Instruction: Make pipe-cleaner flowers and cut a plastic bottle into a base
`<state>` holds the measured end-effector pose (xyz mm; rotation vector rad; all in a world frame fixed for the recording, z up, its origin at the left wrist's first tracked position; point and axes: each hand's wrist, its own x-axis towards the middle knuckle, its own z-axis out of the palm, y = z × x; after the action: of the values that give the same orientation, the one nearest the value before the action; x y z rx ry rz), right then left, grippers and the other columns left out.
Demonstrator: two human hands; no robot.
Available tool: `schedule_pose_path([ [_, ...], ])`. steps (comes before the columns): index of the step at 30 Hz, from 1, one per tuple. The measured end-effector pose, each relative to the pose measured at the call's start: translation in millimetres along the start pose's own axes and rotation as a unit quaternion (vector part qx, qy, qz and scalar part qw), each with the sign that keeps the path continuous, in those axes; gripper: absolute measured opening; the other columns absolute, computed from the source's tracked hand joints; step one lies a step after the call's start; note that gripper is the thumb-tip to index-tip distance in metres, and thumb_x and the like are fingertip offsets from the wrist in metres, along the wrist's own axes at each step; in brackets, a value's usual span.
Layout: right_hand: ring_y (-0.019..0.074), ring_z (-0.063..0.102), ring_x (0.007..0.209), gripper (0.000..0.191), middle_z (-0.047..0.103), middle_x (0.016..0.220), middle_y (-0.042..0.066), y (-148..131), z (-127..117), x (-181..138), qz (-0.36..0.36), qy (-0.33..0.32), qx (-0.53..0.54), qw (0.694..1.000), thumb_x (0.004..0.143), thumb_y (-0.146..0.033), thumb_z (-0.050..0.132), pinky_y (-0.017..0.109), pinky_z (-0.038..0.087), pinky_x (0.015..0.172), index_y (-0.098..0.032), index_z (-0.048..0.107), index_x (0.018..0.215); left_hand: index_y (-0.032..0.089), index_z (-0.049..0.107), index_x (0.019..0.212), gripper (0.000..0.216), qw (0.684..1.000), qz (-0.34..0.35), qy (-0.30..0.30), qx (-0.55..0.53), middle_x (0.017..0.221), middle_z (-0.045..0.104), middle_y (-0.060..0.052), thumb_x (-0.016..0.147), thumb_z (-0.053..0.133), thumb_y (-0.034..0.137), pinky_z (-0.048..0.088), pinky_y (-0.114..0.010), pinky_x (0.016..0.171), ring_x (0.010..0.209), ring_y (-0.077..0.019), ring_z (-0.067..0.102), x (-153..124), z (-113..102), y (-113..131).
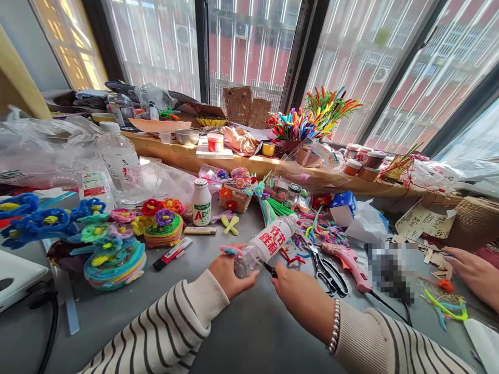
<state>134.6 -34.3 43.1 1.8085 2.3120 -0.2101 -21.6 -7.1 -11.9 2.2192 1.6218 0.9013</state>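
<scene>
Left hand (231, 271): fingers wrapped round a clear bottle (272, 240); right hand (302, 296): fingers pinching a black tool (269, 269) against it.

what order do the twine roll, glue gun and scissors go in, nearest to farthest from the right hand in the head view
From the right hand:
1. Scissors, just beyond the hand, to its right.
2. Glue gun, farther right, past those.
3. Twine roll, at the far right edge.
</scene>
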Motion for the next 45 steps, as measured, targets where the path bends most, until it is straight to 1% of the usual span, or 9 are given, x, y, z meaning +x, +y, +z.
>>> schedule_pose_path([
  [2,0.0254,0.061,0.070,0.018,0.063,0.076,0.013,-0.1,-8.9,-2.9,-0.021,-0.007,-0.005,1.000,0.080,-0.022,0.036,0.032,0.044,0.052,-0.012,0.049,0.089,0.017,0.050,0.088,0.041,1.000,-0.006,0.024,0.012,0.084,0.060,-0.005,0.057,0.053,0.043,0.047,-0.033,0.067,0.074,-0.0202,0.057,-2.7,-1.5,-3.2],
  [5,0.0255,0.060,0.070,0.020,0.063,0.077,0.014,-0.3,-17.8,-3.2,-0.045,-0.016,-0.007,0.999,0.080,-0.022,0.036,0.033,0.044,0.054,-0.012,0.050,0.089,0.015,0.050,0.085,0.041,0.997,0.025,0.062,0.032,0.089,0.057,-0.008,0.056,0.054,0.044,0.043,-0.037,0.076,0.084,-0.0227,0.053,-5.1,-3.5,-5.3],
  [11,0.0262,0.060,0.072,0.022,0.062,0.077,0.013,0.5,-26.2,2.4,-0.059,-0.046,-0.003,0.997,0.080,-0.022,0.034,0.033,0.043,0.055,-0.011,0.050,0.090,0.019,0.041,0.071,0.031,0.997,0.034,0.072,0.001,0.086,0.057,-0.006,0.057,0.054,0.044,0.045,-0.033,0.070,0.079,-0.0199,0.055,-3.3,-2.7,-7.4],
  [18,0.0272,0.060,0.073,0.023,0.062,0.079,0.014,0.1,-22.1,7.7,-0.054,-0.053,0.003,0.997,0.079,-0.023,0.034,0.034,0.043,0.055,-0.011,0.050,0.091,0.019,0.037,0.070,0.040,0.998,-0.035,0.038,-0.021,0.086,0.058,-0.005,0.052,0.054,0.050,0.046,-0.033,0.064,0.072,-0.0197,0.056,-0.4,3.9,-14.2],
  [32,0.0265,0.060,0.073,0.021,0.063,0.080,0.014,-6.1,-4.9,8.0,-0.030,-0.038,0.006,0.999,0.079,-0.020,0.036,0.033,0.044,0.056,-0.011,0.050,0.091,0.019,0.041,0.069,0.038,0.997,-0.046,0.062,-0.024,0.085,0.060,-0.003,0.049,0.056,0.048,0.045,-0.031,0.062,0.066,-0.0176,0.056,-1.7,1.7,-8.2],
  [36,0.0266,0.060,0.072,0.022,0.063,0.079,0.013,-0.6,-16.0,5.6,-0.054,-0.035,0.007,0.998,0.080,-0.023,0.035,0.033,0.043,0.055,-0.011,0.049,0.091,0.017,0.048,0.080,0.038,0.996,-0.076,0.051,-0.009,0.082,0.060,-0.004,0.061,0.046,0.051,0.045,-0.030,0.059,0.064,-0.0175,0.057,-4.2,-3.8,-8.2],
  [39,0.0257,0.060,0.070,0.024,0.063,0.075,0.013,3.0,-27.1,5.6,-0.082,-0.038,0.006,0.996,0.081,-0.024,0.032,0.032,0.043,0.053,-0.011,0.050,0.089,0.017,0.049,0.089,0.033,0.998,-0.028,0.042,0.031,0.077,0.059,-0.005,0.075,0.033,0.042,0.045,-0.032,0.064,0.072,-0.0194,0.057,-6.3,-7.7,-6.1],
  [41,0.0254,0.060,0.069,0.025,0.062,0.075,0.013,3.7,-31.6,7.0,-0.091,-0.042,-0.003,0.995,0.081,-0.025,0.032,0.031,0.044,0.052,-0.011,0.050,0.089,0.017,0.048,0.093,0.030,0.996,0.027,0.061,0.058,0.085,0.057,-0.008,0.078,0.030,0.035,0.043,-0.035,0.072,0.084,-0.0209,0.054,-7.2,-7.6,-5.2],
  [45,0.0259,0.060,0.069,0.025,0.062,0.076,0.014,2.8,-34.5,11.2,-0.097,-0.031,-0.018,0.995,0.080,-0.025,0.033,0.031,0.044,0.051,-0.010,0.050,0.090,0.014,0.040,0.107,0.050,0.989,0.084,0.096,0.080,0.099,0.049,-0.013,0.068,0.045,0.045,0.044,-0.036,0.072,0.089,-0.0237,0.049,-8.0,-0.8,-8.6],
])
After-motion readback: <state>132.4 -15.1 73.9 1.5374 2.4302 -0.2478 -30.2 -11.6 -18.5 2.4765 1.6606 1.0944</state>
